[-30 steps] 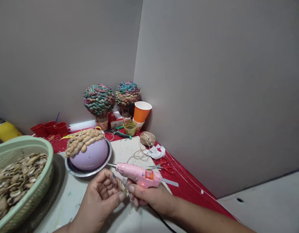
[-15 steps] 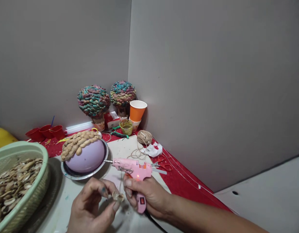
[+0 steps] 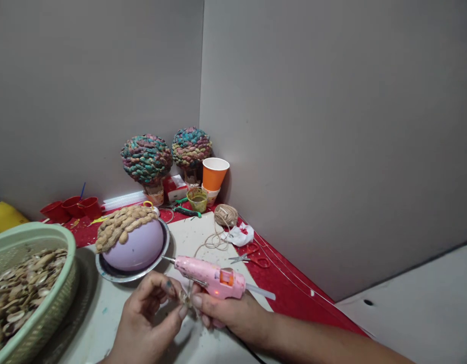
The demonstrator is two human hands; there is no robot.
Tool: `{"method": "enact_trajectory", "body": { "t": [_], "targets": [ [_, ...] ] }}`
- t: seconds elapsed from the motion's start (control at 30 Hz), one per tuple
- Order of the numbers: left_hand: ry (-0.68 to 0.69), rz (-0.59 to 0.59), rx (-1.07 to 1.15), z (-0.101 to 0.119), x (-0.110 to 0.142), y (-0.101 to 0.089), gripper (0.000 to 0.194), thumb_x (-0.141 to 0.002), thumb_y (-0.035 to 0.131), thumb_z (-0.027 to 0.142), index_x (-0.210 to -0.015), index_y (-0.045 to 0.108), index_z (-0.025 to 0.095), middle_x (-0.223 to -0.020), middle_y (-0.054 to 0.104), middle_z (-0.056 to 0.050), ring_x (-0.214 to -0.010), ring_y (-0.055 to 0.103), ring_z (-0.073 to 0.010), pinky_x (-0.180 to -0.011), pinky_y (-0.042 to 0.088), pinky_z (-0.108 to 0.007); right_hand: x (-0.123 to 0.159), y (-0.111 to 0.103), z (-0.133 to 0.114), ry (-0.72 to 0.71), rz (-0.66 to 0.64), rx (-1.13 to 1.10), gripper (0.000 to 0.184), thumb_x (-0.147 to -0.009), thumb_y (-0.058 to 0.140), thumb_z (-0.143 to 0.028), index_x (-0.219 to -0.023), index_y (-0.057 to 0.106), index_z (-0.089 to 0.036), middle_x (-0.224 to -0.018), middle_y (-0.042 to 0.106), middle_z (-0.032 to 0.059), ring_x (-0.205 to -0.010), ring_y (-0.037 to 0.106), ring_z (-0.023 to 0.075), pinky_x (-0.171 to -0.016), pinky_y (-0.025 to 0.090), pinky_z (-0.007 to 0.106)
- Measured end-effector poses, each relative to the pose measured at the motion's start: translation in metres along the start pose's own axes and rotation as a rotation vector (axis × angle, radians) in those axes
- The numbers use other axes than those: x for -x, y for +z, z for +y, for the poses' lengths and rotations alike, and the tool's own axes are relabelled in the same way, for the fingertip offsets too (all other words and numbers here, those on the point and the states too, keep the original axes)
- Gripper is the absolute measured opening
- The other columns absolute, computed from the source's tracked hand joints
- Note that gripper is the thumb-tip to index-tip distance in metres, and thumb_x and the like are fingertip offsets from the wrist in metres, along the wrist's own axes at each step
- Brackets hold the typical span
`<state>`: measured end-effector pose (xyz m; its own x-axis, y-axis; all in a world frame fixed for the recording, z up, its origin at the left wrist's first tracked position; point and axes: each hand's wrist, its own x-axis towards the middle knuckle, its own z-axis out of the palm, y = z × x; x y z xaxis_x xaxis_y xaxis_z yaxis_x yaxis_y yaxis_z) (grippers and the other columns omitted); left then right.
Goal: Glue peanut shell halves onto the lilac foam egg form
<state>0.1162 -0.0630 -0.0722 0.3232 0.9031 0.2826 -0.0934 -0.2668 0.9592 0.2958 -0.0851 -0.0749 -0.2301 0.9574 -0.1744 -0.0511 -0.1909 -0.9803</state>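
Between the thumb and fingers of my left hand (image 3: 148, 316) is a small peanut shell (image 3: 185, 298), partly hidden by the fingertips. My right hand (image 3: 231, 311) is wrapped around the handle of a pink glue gun (image 3: 211, 277). Its nozzle points left, and a glue stick (image 3: 261, 291) juts from its back. Fingers of my right hand are close to the shell; whether they touch it I cannot tell. Beyond the hands, a lilac balloon (image 3: 137, 247), its upper left covered in peanut shells (image 3: 123, 225), rests in a metal bowl (image 3: 123, 278).
At left stands a green basket (image 3: 72, 253) of peanut shells. Two colourful shell-covered balls (image 3: 147, 159) on cups, an orange cup (image 3: 215, 174), red cups (image 3: 90, 207) and pliers (image 3: 188, 210) are at the back. A twine ball (image 3: 226, 215) and scissors (image 3: 262, 262) lie to the right.
The glue gun has tilted, its back end dropping and shifting right. My two hands have come closer together, with the shell still pinched in the left.
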Motion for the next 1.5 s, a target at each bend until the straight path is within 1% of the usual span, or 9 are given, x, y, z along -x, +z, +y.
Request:
{"method": "enact_trajectory", "body": {
  "t": [0.13,0.27,0.53,0.7,0.9,1.03,1.27,1.37,1.5],
  "targets": [
    [-0.052,-0.025,0.052,0.001,0.001,0.000,0.017,-0.078,0.072,0.014,-0.080,0.057,0.021,-0.077,0.064,0.000,-0.072,0.064,-0.0151,-0.070,0.055,-0.024,-0.002,-0.001,0.003,0.040,-0.029,-0.049,0.044,-0.068,0.071,-0.060,-0.072,0.061,-0.017,-0.051,0.055,-0.0053,-0.043,0.045,0.0061,-0.042,0.030,0.020],
    [-0.095,-0.014,0.117,0.004,0.003,0.003,0.018,-0.076,0.074,0.015,-0.078,0.057,0.021,-0.076,0.066,-0.001,-0.071,0.065,-0.0161,-0.068,0.055,-0.025,-0.006,0.000,0.008,0.079,-0.086,-0.347,0.042,-0.058,0.081,-0.050,-0.068,0.060,-0.015,-0.051,0.058,-0.0047,-0.040,0.048,0.0055,-0.037,0.031,0.017],
    [0.261,-0.031,0.012,0.007,0.009,0.003,0.031,-0.074,0.068,-0.002,-0.083,0.063,0.027,-0.075,0.072,-0.002,-0.069,0.069,-0.0195,-0.068,0.055,-0.030,-0.010,0.004,0.009,0.216,-0.149,-0.576,0.030,-0.055,0.079,-0.035,-0.065,0.059,-0.015,-0.051,0.059,-0.0042,-0.036,0.048,0.0057,-0.036,0.037,0.017],
    [0.258,-0.072,0.038,0.010,0.010,0.001,0.035,-0.073,0.068,-0.002,-0.088,0.067,0.030,-0.075,0.073,-0.003,-0.069,0.069,-0.0204,-0.066,0.055,-0.030,-0.013,0.001,0.009,0.173,-0.080,-0.583,0.031,-0.059,0.081,-0.036,-0.067,0.060,-0.014,-0.053,0.058,-0.0044,-0.037,0.048,0.0057,-0.036,0.038,0.017],
    [-0.006,0.164,0.076,0.011,0.014,0.012,0.013,-0.070,0.079,0.022,-0.081,0.071,0.023,-0.074,0.066,-0.003,-0.069,0.063,-0.0168,-0.067,0.053,-0.024,-0.015,-0.001,0.017,0.029,0.085,-0.414,0.046,-0.064,0.082,-0.053,-0.061,0.058,-0.014,-0.049,0.055,-0.0032,-0.039,0.047,0.0058,-0.039,0.033,0.017],
    [-0.100,0.224,0.131,0.029,0.008,0.007,0.020,-0.065,0.082,0.034,-0.073,0.072,0.019,-0.073,0.063,-0.002,-0.064,0.057,-0.0142,-0.061,0.049,-0.022,-0.015,-0.008,0.018,-0.039,0.193,-0.308,0.048,-0.069,0.080,-0.057,-0.062,0.060,-0.014,-0.049,0.056,-0.0025,-0.041,0.047,0.0064,-0.041,0.033,0.018],
    [0.157,0.646,0.105,0.066,-0.032,-0.042,0.008,-0.072,0.069,0.025,-0.077,0.064,0.021,-0.085,0.067,-0.002,-0.088,0.061,-0.0210,-0.079,0.050,-0.028,-0.033,-0.012,-0.038,-0.151,0.264,-0.504,0.039,-0.064,0.088,-0.041,-0.091,0.075,-0.017,-0.095,0.073,0.0062,-0.081,0.066,0.0165,-0.063,0.056,0.022],
    [0.174,0.763,0.043,0.059,-0.047,-0.055,0.005,-0.072,0.063,0.023,-0.075,0.060,0.021,-0.098,0.067,-0.003,-0.096,0.060,-0.0220,-0.083,0.049,-0.030,-0.062,-0.010,-0.059,-0.153,0.243,-0.555,0.035,-0.067,0.086,-0.032,-0.097,0.074,-0.018,-0.109,0.072,0.0072,-0.097,0.067,0.0211,-0.071,0.058,0.025],
    [0.124,0.767,0.069,0.032,-0.059,-0.066,0.008,-0.075,0.062,0.025,-0.081,0.058,0.022,-0.108,0.066,-0.001,-0.102,0.059,-0.0218,-0.087,0.046,-0.030,-0.112,-0.002,-0.064,-0.128,0.196,-0.569,0.028,-0.073,0.080,-0.026,-0.098,0.072,-0.018,-0.101,0.075,0.0062,-0.089,0.070,0.0172,-0.064,0.056,0.023]
  ]
}}
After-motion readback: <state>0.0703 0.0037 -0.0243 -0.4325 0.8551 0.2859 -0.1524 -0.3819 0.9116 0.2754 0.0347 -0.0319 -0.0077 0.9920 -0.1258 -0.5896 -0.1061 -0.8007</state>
